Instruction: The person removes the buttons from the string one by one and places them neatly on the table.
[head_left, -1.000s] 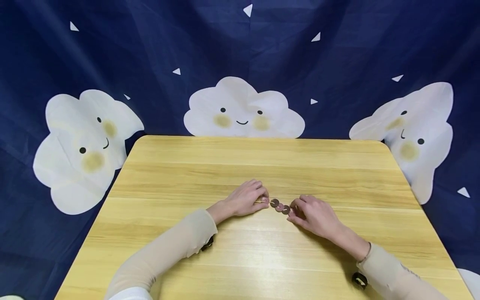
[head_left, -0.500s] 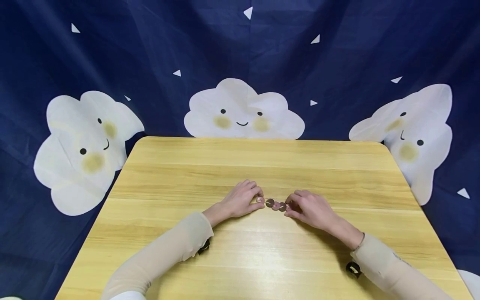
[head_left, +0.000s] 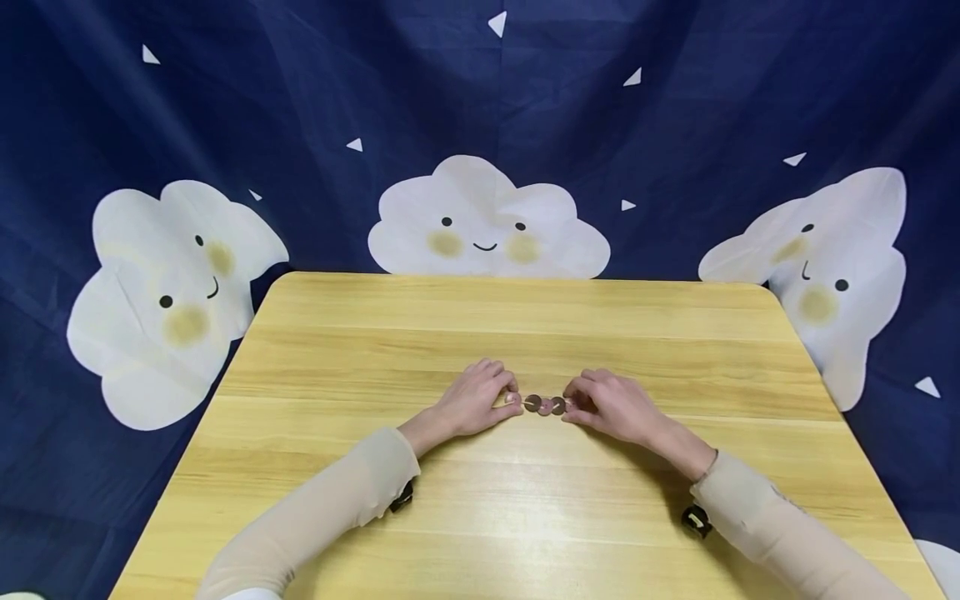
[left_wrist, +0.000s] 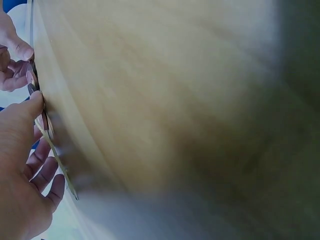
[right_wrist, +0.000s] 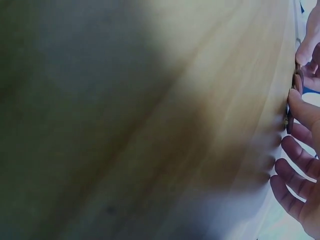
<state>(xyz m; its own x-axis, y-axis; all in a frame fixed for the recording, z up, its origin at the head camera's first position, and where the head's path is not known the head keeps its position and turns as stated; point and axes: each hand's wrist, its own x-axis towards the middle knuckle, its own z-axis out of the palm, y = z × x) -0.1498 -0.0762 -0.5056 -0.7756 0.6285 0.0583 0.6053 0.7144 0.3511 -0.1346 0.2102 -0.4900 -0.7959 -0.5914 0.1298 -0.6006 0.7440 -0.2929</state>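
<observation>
A short row of flat round buttons point(head_left: 546, 407), brown and pink by turns and threaded on a pale cord, stretches between the two hands over the table. My left hand point(head_left: 474, 402) pinches its left end between thumb and finger. The right end is pinched by my right hand point(head_left: 617, 406), whose fingers partly cover the last button. In the left wrist view a yellowish cord end point(left_wrist: 62, 168) trails below the left hand's pinch. Edge-on in the right wrist view, a dark button point(right_wrist: 290, 122) shows behind the right thumb.
The wooden table point(head_left: 517, 517) reaches to a dark blue curtain point(head_left: 315, 75) printed with white clouds point(head_left: 487, 196). Black wrist devices sit under both cuffs, one at the left sleeve point(head_left: 402, 497) and one at the right sleeve point(head_left: 696, 521).
Both hands have shifted left, the right one also slightly toward the far edge. The button row between them moved along and now lies nearly level instead of slanting down to the right.
</observation>
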